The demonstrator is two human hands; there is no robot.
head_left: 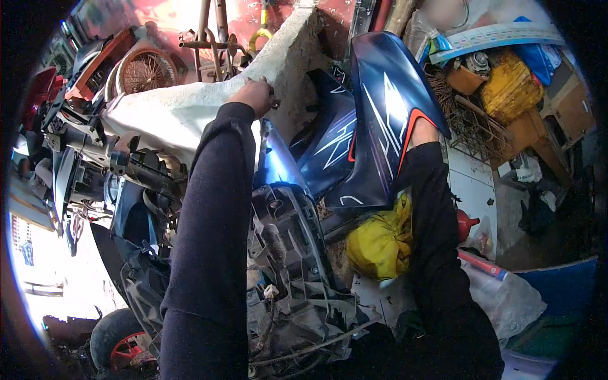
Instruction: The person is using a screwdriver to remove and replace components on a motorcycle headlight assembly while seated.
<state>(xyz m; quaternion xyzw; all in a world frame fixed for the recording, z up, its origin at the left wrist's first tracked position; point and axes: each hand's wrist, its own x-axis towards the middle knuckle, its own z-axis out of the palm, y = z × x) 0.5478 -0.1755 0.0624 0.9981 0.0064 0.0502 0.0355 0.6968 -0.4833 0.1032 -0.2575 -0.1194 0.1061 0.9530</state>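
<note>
- Hands first: our left hand [254, 96], upper middle of the frame, is closed around something small at the edge of the rough grey wall [190, 107]; we cannot tell what.
- Our right hand [423, 132] sits behind the blue motorcycle panel [380, 114], right of centre, apparently holding it; its fingers are hidden.
- The panel stands upright above the stripped black bike frame [288, 253] and the yellow rag [380, 244].
- We judge that a loose hidden grip could let the panel slide and scrape the wall.
</note>
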